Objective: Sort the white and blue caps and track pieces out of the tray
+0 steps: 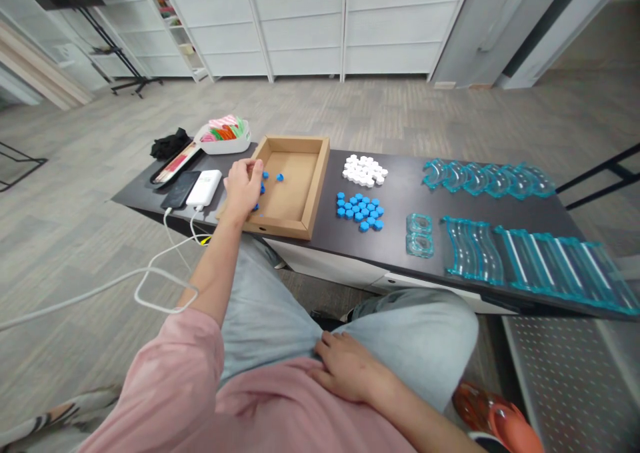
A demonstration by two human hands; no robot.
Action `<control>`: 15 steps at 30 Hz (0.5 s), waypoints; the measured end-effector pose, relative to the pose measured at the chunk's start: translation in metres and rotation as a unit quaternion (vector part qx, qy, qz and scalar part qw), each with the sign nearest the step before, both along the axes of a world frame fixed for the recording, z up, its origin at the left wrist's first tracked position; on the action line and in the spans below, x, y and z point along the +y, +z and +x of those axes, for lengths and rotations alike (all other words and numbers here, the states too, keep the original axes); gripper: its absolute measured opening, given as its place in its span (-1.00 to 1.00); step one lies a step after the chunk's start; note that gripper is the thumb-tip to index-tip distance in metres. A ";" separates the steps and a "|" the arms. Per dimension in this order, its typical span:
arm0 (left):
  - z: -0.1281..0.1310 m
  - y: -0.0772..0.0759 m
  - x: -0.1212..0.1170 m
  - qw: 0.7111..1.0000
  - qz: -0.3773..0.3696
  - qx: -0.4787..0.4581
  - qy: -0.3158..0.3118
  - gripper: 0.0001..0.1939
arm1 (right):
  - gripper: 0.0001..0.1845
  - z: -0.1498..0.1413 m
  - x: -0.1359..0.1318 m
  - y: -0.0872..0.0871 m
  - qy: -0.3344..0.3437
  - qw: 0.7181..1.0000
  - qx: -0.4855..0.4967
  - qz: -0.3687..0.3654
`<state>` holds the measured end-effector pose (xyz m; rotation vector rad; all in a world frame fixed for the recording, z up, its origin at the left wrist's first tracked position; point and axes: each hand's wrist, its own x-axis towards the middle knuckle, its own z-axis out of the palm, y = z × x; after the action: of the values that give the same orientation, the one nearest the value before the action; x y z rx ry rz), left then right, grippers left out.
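Grey floor [295, 109] surrounds the table [403, 183], left hand's [243, 187] grip unclear, right hand [350, 367] loosely spread.

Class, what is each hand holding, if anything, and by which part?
Cannot tell for the left hand, at the box; the right hand shows nothing held.

Even, bright, cool-toned light fills the room; its source is outside the view. The white cabinets [305, 26] are the palest area, while the space beneath the dark tabletop [403, 193] sinks into shadow. Sharp white glare streaks the straight clear-teal track pieces [555, 266]. The blue hexagonal pieces [359, 217] read fairly crisply near the centre. Wide-angle distortion bows the tabletop's front edge and stretches the right-hand side, and the shoe [75, 409] at lower left looks smeared and soft.
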<state>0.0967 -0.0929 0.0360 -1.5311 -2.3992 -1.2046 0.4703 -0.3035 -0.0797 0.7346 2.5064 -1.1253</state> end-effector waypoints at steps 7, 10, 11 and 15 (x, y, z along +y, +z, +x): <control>0.098 0.004 -0.014 0.973 0.023 0.078 -0.214 -0.57 | -0.46 -0.001 0.003 0.004 0.030 0.999 -0.003 0.018; 0.166 -0.009 -0.011 0.938 -0.051 0.104 -0.327 -0.49 | -0.47 -0.001 0.002 -0.002 0.039 0.998 0.015 0.040; 0.184 -0.015 -0.007 0.932 -0.075 0.105 -0.340 -0.49 | -0.48 -0.001 0.002 -0.004 0.041 0.998 0.019 0.047; 0.221 -0.044 0.017 0.937 -0.117 0.092 -0.315 -0.46 | -0.43 0.000 0.000 -0.011 0.054 0.996 0.017 0.073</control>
<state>0.3172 -0.0755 -0.0082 -2.4856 -2.0427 -0.7872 0.4705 -0.3035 -0.0903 0.6120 2.6428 -0.9341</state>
